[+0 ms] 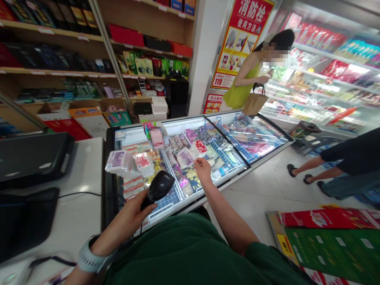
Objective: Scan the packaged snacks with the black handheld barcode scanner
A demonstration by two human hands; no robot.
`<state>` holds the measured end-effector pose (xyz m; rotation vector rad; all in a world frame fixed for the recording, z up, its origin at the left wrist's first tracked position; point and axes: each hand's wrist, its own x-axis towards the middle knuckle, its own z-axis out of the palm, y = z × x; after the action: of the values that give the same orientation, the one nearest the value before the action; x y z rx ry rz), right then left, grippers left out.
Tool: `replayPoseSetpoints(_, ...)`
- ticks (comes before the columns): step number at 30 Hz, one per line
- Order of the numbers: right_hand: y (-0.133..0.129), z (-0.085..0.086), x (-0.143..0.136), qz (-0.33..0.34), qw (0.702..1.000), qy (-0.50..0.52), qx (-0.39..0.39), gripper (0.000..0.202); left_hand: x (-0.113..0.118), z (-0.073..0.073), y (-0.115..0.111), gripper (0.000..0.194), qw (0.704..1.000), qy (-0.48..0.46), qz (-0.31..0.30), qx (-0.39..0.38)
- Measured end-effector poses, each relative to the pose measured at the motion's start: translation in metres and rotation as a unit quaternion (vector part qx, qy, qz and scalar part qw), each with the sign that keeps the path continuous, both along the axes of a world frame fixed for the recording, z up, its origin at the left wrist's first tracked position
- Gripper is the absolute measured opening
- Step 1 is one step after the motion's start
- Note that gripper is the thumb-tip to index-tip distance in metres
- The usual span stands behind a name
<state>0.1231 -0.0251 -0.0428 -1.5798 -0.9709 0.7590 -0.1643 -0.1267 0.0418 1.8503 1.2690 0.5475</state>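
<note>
My left hand is wrapped around the handle of a black barcode scanner, its head tilted over the glass freezer top. My right hand is closed in a pinch at the edge of a clear plastic pack with a red label. Against that pack is another clear pack with a purple label. On the glass to the left sit a stack of clear packs with a purple label and more clear packs with a red label.
The chest freezer holds bagged goods in wire baskets. A counter with a black machine is on the left. Beyond the freezer stands a person in yellow-green with a paper bag; another person's legs are at right.
</note>
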Motion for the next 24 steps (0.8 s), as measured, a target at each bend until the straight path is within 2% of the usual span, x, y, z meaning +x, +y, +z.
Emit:
replayPoseSetpoints(8, -0.0003, -0.0014, 0.0040, -0.001, 1.000, -0.016, 0.003, 0.022, 0.0053, 0.0050, -0.0002, 0.054, 1.000, 0.005, 0.001, 0.001)
replayPoseSetpoints(24, -0.0003, 0.0006, 0.0039, 0.004, 1.000, -0.023, 0.007, 0.021, 0.0054, 0.0010, 0.0021, 0.057, 1.000, -0.016, 0.005, 0.004)
